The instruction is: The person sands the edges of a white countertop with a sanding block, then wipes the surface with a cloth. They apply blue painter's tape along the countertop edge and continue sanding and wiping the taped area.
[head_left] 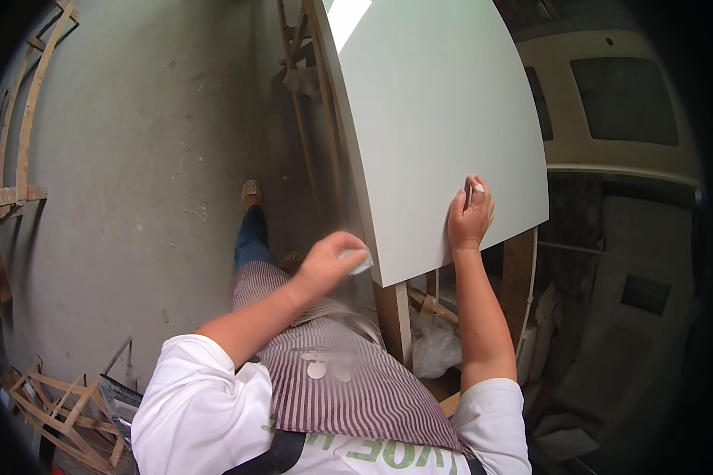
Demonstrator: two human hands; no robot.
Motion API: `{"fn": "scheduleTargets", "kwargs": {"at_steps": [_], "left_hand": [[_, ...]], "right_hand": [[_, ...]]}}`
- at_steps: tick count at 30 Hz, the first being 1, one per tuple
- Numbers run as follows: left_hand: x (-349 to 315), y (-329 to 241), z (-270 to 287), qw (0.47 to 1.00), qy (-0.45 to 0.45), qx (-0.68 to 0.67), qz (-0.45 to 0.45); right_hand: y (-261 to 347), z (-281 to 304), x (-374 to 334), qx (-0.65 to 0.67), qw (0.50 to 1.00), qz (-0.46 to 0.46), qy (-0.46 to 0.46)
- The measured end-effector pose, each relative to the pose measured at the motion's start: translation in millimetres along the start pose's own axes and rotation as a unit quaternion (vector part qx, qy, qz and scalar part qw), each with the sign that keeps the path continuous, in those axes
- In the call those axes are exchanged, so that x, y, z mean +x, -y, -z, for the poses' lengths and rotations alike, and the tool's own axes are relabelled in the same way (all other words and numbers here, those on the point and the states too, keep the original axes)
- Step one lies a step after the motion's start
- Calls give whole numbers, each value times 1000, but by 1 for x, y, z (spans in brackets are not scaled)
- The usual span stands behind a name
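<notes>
A large glossy white panel (444,103) lies in front of me on a wooden stand. My left hand (330,263) is closed in a pinch on a small, pale, bluish folded sheet (360,261), right by the panel's near left corner and side edge. Its exact material cannot be made out. On the panel's top, close to the near right edge, rests my right hand (472,215), fingers curled together. Something small and white (479,188) shows at those fingers; whether it is held or wrapped round a finger is unclear.
Wooden legs (393,321) hold up the panel, with a crumpled clear plastic bag (436,347) beneath. Wooden frames stand at the far left (33,111) and lower left (71,412). A cream panel with dark openings (626,47) is on the right. Scraps lie on the grey floor (135,182).
</notes>
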State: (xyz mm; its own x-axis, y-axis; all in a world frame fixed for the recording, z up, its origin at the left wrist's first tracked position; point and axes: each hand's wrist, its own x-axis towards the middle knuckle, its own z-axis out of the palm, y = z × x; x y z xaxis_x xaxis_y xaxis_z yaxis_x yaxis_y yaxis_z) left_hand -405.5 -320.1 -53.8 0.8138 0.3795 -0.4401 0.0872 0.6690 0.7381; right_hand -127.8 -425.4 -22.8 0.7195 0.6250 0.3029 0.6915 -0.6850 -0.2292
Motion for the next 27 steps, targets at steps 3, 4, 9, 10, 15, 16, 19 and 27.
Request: {"fn": "scheduleTargets", "kwargs": {"at_steps": [3,4,9,10,15,16,19,27], "left_hand": [[-4,9,-18,996,-6,86,-13],[-5,6,-22,994,-12,106,-4],[-1,11,-26,971,-8,222,-85],[1,10,-26,965,-6,231,-122],[78,-18,5,956,-122,170,-204],[92,-35,9,943,-158,182,-228],[100,-40,10,957,-166,134,-198],[48,8,-15,951,-109,206,-204]], "right_hand": [[-3,-2,-1,-6,1000,0,-4],[-3,-2,0,-4,1000,-4,-1],[-5,-2,-1,3,1000,-5,-2],[-5,-3,-1,0,1000,-5,0],[-5,-3,-1,-5,1000,-6,0],[-4,-2,-1,-1,1000,-8,2],[0,-2,1,6,1000,-9,6],[-3,0,-2,-2,1000,-15,7]]}}
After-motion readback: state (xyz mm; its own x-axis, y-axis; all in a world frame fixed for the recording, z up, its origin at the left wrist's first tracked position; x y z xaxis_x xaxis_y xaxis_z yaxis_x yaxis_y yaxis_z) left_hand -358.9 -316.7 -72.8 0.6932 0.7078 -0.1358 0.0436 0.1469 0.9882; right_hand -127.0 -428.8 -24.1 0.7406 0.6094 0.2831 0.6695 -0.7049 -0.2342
